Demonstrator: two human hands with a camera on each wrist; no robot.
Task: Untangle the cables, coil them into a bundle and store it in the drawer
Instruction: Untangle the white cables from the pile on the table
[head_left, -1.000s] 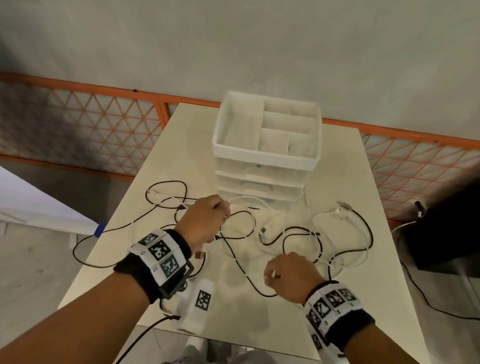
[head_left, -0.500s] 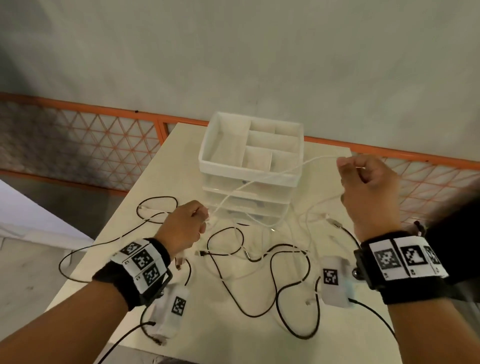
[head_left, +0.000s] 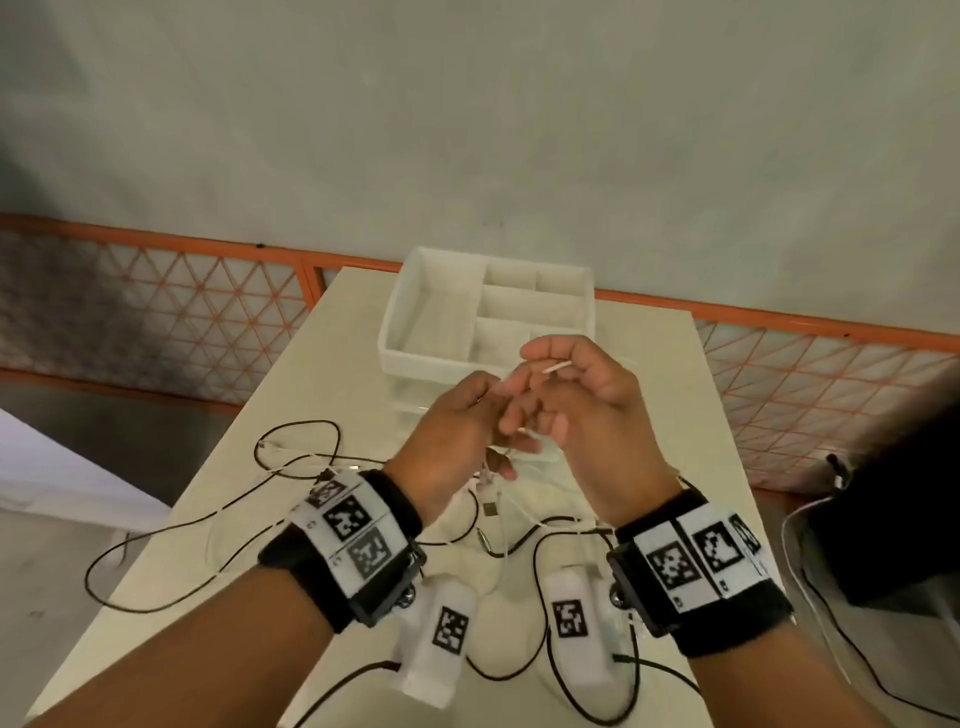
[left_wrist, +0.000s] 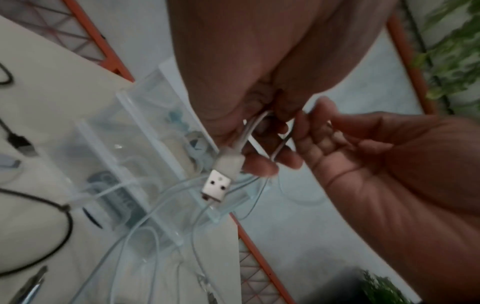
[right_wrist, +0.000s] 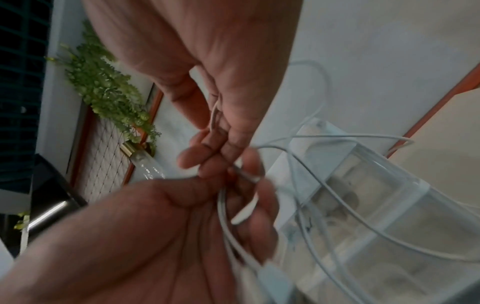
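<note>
Both hands meet above the desk (head_left: 291, 395). Left hand (head_left: 457, 431) pinches the white cable (left_wrist: 246, 131) near its USB plug (left_wrist: 217, 185), which hangs below the fingers. Right hand (head_left: 587, 410), touching it, pinches the same cable's loop. Black cable (head_left: 208, 525) lies beneath; drawer unit (head_left: 441, 322) stands just beyond.

The right hand (right_wrist: 207, 67) reaches in from the top, fingers curled round a thin white cable (right_wrist: 324, 207). Just below, touching it, the left hand (right_wrist: 155, 236) grips the same cable's strands. Loops trail to the right across the clear drawer unit (right_wrist: 376, 205). A green plant (right_wrist: 103, 88) hangs left of the right hand.
</note>
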